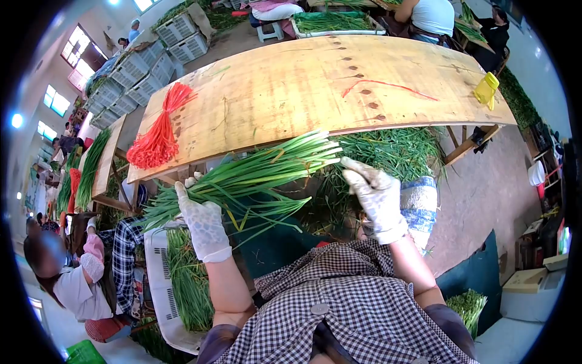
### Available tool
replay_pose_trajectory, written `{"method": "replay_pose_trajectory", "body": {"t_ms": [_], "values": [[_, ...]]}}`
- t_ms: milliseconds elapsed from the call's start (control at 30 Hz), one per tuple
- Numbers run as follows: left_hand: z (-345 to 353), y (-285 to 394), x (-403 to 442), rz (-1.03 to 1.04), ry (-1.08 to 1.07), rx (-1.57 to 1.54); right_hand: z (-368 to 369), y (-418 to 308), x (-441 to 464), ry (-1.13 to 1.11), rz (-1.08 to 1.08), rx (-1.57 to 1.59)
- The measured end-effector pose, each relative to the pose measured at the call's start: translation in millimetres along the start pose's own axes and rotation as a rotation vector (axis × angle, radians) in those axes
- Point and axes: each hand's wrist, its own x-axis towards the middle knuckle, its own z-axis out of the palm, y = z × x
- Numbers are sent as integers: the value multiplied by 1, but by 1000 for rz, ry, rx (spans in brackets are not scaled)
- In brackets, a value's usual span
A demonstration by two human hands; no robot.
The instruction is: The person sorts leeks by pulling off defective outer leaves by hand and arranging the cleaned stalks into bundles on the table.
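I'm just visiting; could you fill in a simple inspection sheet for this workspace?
Surface: wooden table, marked with dark spots.
Job's things: green stalk bundle, held by the table's near edge; bunch of red strips on the table's left end.
Clutter: single red strip and yellow object on the table; loose greens below.
Grip: gloved left hand holds the bundle; gloved right hand is open beside the pale stalk ends, contact unclear.
Cables: nothing seen.
Surroundings: stacked crates, other people nearby.

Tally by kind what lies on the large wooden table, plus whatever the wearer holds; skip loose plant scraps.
Bunch of red strands: 1
Loose red strand: 1
Yellow object: 1
Green stalk bundle, in the left hand: 1
Total: 4
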Motion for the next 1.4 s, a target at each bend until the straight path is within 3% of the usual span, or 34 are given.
{"method": "replay_pose_trajectory", "body": {"t_ms": [33, 67, 133, 167, 200, 267, 333, 367, 433, 500, 533, 600, 633, 733, 800, 833, 900, 933, 1000, 1100, 1167, 1233, 1267, 1300, 1367, 1400], "values": [[2, -3, -6, 32, -32, 30, 11, 11, 3, 139, -291, -319], [4, -4, -13, 28, -34, 32, 17, 1, 7, 173, -391, -498], [9, -8, -27, -121, -94, -60, 31, 12, 18, -60, -171, -666], [14, -13, -34, -120, -107, -43, 48, 48, 24, -22, -282, -636], [15, -13, -33, -117, -111, -45, 53, 40, 18, 28, -323, -509], [14, -14, -28, -68, -99, -45, 53, 27, 13, -66, -129, -431], [17, -8, -24, -66, -2, -84, 43, 2, 4, -271, 100, 355], [8, -6, -12, 17, -21, -30, 38, 12, 5, -292, 188, 418], [7, 0, -8, 98, 2, 17, 27, 40, 18, -102, -115, 157], [0, 11, 3, 98, -25, 9, 7, 53, 29, 141, -259, -261], [-6, 15, 10, 60, -64, -28, -11, 51, 32, 242, -245, -633], [5, 21, 0, 27, 7, -64, -36, 68, 45, 133, -140, -675], [8, 18, -4, 104, 17, -17, -37, 76, 45, 120, -275, -577], [12, 8, -16, 157, -63, 13, 10, 14, 14, -129, 107, 116], [20, -1, -24, 44, -71, -87, 41, -3, 11, -161, -56, -116], [23, -6, -29, 17, -79, -107, 60, 7, 11, -268, -66, 183], [26, -13, -34, -1, -82, -106, 82, -5, -5, -601, -213, 330], [27, -15, -33, -18, -76, -110, 79, -32, -20, -827, -346, 161], [21, -15, -24, -15, -91, -102, 59, -45, -24, -1341, -433, 491], [7, 0, -9, -77, -28, -140, 15, -54, -2, -1340, -926, 727], [-10, 4, 11, -48, -33, -103, -27, -46, 15, -1224, -580, 596], [-4, 6, -1, 9, -14, -67, -50, -14, 19, -630, -307, -210], [0, 7, -7, 38, -4, -48, -48, 3, 24, -217, -446, -754], [-3, 8, -3, 53, -9, -39, -43, 3, 26, -216, -442, -757], [-5, 7, -4, 63, 7, -31, -23, -3, 30, -68, -345, -320], [-4, 7, -6, 68, 15, -26, -13, -4, 30, -176, -149, 27]]}}
